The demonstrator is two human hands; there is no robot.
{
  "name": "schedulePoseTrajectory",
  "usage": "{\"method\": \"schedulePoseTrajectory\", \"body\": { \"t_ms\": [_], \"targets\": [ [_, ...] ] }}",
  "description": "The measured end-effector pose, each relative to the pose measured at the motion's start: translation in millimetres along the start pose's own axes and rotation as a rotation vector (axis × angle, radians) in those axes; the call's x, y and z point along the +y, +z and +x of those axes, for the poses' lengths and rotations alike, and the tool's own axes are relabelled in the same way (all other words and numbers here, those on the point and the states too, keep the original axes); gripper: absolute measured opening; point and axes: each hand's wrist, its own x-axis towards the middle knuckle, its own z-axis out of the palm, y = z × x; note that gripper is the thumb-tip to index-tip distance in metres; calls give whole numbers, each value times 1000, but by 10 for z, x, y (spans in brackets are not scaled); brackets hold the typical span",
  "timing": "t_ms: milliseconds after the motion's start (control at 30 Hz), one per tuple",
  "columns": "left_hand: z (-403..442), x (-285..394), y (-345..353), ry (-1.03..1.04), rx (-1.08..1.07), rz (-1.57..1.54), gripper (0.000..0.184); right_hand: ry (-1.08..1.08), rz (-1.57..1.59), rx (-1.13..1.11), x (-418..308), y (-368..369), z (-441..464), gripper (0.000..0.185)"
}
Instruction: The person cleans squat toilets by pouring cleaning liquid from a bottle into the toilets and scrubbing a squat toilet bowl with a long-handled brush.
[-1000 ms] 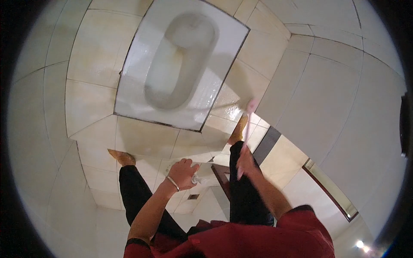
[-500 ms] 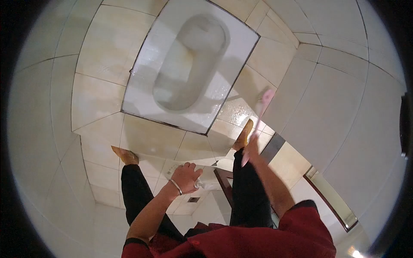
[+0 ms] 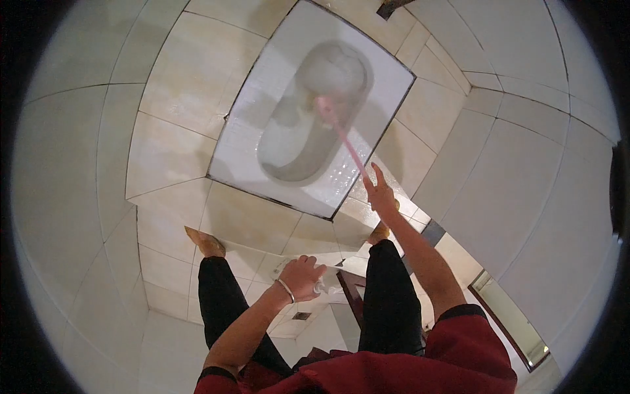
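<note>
My right hand [image 3: 380, 196] is closed round the handle of a pink toilet brush [image 3: 352, 150]. The brush head, slightly blurred, is down in the bowl of a white squat toilet [image 3: 230, 157], near its far half. Yellowish staining shows beside the head. Lower down, in front of my legs, my left hand [image 3: 302, 278] grips a white bottle [image 3: 280, 267]. Its pale top sticks out by my thumb, and my fingers hide most of its body.
Beige floor tiles [image 3: 190, 72] surround the toilet, wet near its right corner. My bare feet [image 3: 207, 243] stand at its near side. Tiled walls rise left and right. A dark-framed doorway or panel [image 3: 351, 295] is behind my legs, and a dark object [image 3: 392, 8] lies at the top.
My right hand has swung the toilet brush from beside the right wall leftward and forward into the bowl. My left hand still holds the bottle; the whole view has shifted slightly.
</note>
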Motion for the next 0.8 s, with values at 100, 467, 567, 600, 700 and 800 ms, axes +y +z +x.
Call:
{"method": "schedulePoseTrajectory", "body": {
  "t_ms": [100, 467, 567, 600, 700, 800],
  "targets": [
    [-63, -46, 13, 12, 57, 27, 42, -165, 225, -61, -323, -113, 338, 41],
    [-153, -52, -35, -2, -5, 22, 42, 172, 1117, -356, -1131, 307, 1205, 33],
    [-131, -24, -80, -8, -6, 15, 41, 141, 1458, -317, -1514, 153, 835, 32],
    [-136, -36, -98, -18, -4, 27, 40, 90, 1545, -268, -1592, 170, 847, 32],
    [-144, -64, -68, -31, 26, 7, 40, 254, 1198, -120, -1408, 567, 1212, 34],
    [-142, -85, -82, -23, 36, 25, 41, 237, 924, -124, -1022, 394, 1155, 36]
  ]
}}
